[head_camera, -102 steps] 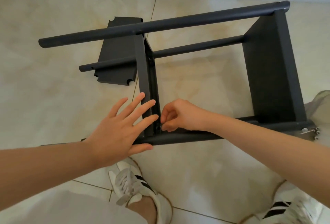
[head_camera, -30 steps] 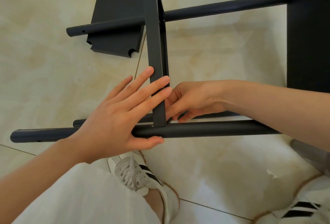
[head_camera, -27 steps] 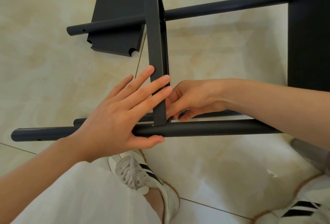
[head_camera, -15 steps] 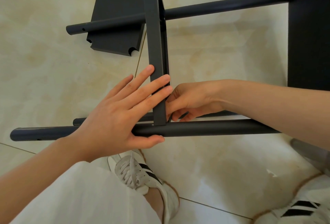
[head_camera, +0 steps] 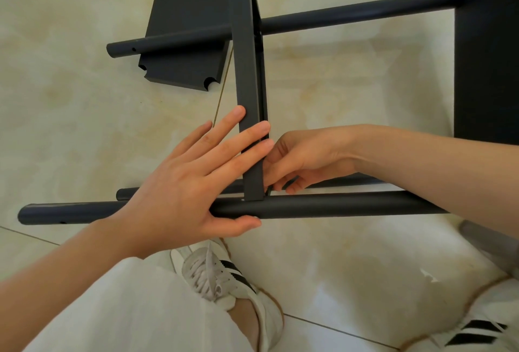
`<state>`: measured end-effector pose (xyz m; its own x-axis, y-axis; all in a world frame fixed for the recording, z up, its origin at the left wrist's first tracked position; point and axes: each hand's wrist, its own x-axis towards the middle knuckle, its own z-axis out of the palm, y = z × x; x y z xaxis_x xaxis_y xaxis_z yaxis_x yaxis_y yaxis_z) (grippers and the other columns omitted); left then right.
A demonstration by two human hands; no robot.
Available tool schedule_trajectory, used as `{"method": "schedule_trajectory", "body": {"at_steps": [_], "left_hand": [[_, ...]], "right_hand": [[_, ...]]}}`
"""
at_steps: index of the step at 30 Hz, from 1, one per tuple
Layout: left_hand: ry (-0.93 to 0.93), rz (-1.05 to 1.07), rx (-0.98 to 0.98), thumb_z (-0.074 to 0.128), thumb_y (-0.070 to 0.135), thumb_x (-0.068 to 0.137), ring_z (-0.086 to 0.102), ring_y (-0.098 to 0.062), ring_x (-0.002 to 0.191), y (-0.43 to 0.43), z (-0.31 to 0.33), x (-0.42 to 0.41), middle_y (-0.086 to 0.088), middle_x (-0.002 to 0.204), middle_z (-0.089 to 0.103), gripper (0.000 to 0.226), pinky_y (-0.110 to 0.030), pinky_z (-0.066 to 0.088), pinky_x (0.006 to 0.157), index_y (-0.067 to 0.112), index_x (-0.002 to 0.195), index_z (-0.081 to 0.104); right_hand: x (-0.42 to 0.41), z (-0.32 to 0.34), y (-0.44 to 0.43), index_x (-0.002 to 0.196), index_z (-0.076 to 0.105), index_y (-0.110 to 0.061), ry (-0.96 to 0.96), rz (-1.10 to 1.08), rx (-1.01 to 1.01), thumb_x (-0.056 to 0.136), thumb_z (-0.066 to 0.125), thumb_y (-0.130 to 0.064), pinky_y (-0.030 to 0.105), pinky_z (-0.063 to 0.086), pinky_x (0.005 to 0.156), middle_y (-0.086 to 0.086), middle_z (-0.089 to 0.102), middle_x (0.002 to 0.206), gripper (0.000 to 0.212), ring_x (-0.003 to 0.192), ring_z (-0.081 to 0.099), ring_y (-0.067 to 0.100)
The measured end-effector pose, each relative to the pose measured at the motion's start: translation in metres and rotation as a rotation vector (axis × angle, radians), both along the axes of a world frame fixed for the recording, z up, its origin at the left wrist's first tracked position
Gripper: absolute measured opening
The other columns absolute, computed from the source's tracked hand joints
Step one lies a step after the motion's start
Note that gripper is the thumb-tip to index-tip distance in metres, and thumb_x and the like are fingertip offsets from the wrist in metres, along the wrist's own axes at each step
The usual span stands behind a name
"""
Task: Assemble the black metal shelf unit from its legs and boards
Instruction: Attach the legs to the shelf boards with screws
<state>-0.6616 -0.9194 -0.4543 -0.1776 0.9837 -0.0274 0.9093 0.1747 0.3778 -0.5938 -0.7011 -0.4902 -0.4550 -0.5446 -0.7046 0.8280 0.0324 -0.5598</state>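
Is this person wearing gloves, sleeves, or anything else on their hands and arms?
No. The left hand and right hand are bare, with no gloves, rings or watch visible, and the nails are short and plain. The left forearm and right forearm show no sleeves in view.

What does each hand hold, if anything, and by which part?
Left hand presses flat on the middle board's near end, gripping nothing. Right hand pinches at that corner; contents hidden.

A single view, worn on the person's head. It faces steeply down at the tiled floor, close above the left hand and right hand; shoes fill its lower edge.
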Motion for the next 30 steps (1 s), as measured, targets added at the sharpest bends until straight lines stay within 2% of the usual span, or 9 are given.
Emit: {"method": "schedule_trajectory", "body": {"at_steps": [4, 9, 13, 16, 21, 25, 27, 30], "left_hand": [[0.002, -0.006, 0.001, 0.055, 0.063, 0.093, 0.012, -0.030, 0.155, -0.0002, -0.0004, -0.0011, -0.002, 0.166, 0.024, 0.083, -0.053, 0.024, 0.122, 0.016, 0.156, 0.029], [0.002, -0.009, 0.000, 0.055, 0.062, 0.093, 0.013, -0.031, 0.155, 0.0002, 0.0006, -0.0006, -0.003, 0.165, 0.025, 0.083, -0.054, 0.026, 0.121, 0.015, 0.156, 0.030], [-0.019, -0.003, -0.003, 0.056, 0.061, 0.093, 0.013, -0.030, 0.155, 0.0003, 0.0020, -0.0001, -0.004, 0.165, 0.026, 0.081, -0.054, 0.028, 0.120, 0.015, 0.155, 0.031], [-0.024, -0.004, -0.003, 0.057, 0.060, 0.093, 0.013, -0.030, 0.155, 0.0008, 0.0026, 0.0001, -0.004, 0.165, 0.027, 0.082, -0.055, 0.029, 0.119, 0.015, 0.155, 0.031], [-0.020, 0.001, -0.008, 0.057, 0.061, 0.092, 0.014, -0.030, 0.155, 0.0005, 0.0036, 0.0003, -0.004, 0.164, 0.028, 0.082, -0.055, 0.030, 0.119, 0.015, 0.155, 0.031], [-0.022, 0.002, -0.002, 0.058, 0.060, 0.092, 0.014, -0.030, 0.155, 0.0005, 0.0028, -0.0010, -0.003, 0.165, 0.027, 0.082, -0.054, 0.028, 0.120, 0.015, 0.155, 0.031], [-0.023, 0.001, 0.004, 0.059, 0.060, 0.092, 0.014, -0.030, 0.155, 0.0005, 0.0017, -0.0012, -0.002, 0.165, 0.027, 0.082, -0.055, 0.029, 0.119, 0.016, 0.155, 0.031], [-0.027, -0.001, 0.011, 0.060, 0.060, 0.092, 0.015, -0.031, 0.155, -0.0002, 0.0004, -0.0005, -0.003, 0.165, 0.027, 0.083, -0.057, 0.031, 0.118, 0.016, 0.156, 0.030]], "right_hand": [[0.0001, 0.0003, -0.0015, 0.089, 0.071, -0.008, -0.013, -0.012, 0.003, 0.092, 0.067, -0.012, 0.021, 0.048, 0.067, 0.001, 0.068, 0.082, 0.006, 0.067, 0.054, 0.009], [0.0007, -0.0001, -0.0056, 0.104, 0.069, 0.000, -0.008, -0.028, -0.016, 0.093, 0.064, -0.011, 0.023, 0.049, 0.072, 0.002, 0.068, 0.083, 0.016, 0.071, 0.055, 0.012], [0.0034, 0.0018, 0.0012, 0.089, 0.072, -0.007, 0.004, -0.009, -0.026, 0.092, 0.066, -0.012, 0.022, 0.048, 0.071, -0.001, 0.067, 0.077, 0.008, 0.068, 0.057, 0.010], [0.0029, 0.0009, -0.0010, 0.090, 0.071, -0.006, 0.018, -0.010, 0.013, 0.091, 0.067, -0.012, 0.022, 0.048, 0.070, 0.003, 0.067, 0.083, 0.008, 0.069, 0.055, 0.010], [0.0011, 0.0012, -0.0047, 0.091, 0.071, -0.006, 0.012, -0.031, -0.007, 0.092, 0.067, -0.012, 0.022, 0.049, 0.070, 0.001, 0.068, 0.080, 0.007, 0.068, 0.055, 0.010], [0.0032, 0.0011, 0.0001, 0.082, 0.072, -0.009, 0.005, -0.019, 0.002, 0.090, 0.068, -0.012, 0.020, 0.048, 0.066, -0.001, 0.067, 0.075, 0.010, 0.066, 0.054, 0.009], [0.0027, 0.0012, -0.0013, 0.084, 0.073, -0.007, 0.000, -0.028, 0.008, 0.090, 0.069, -0.012, 0.021, 0.048, 0.067, 0.001, 0.067, 0.077, 0.008, 0.066, 0.054, 0.009], [0.0006, -0.0002, -0.0064, 0.101, 0.070, 0.002, -0.001, -0.045, 0.003, 0.091, 0.067, -0.010, 0.023, 0.050, 0.070, 0.005, 0.066, 0.084, 0.016, 0.070, 0.055, 0.011]]}}
